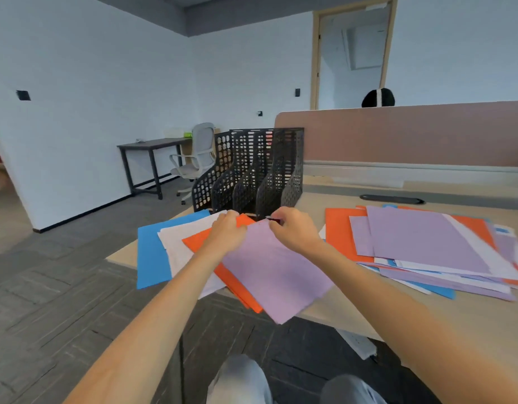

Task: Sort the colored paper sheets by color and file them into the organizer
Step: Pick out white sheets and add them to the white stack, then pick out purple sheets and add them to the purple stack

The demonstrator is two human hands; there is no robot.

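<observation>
Left hand [227, 230], right hand [292, 228] pinching purple sheet [274, 272] top edge, organizer [252, 170] behind

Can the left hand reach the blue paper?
Probably yes. The blue sheet lies close beside the left hand, its left part uncovered, nothing standing in between. The hand would first have to let go of the purple sheet it pinches.

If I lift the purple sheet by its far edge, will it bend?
Probably floppy: the purple sheet looks thin. Likely light: the left hand and right hand pinch only its far edge. It may slide off the orange sheet beneath.
</observation>
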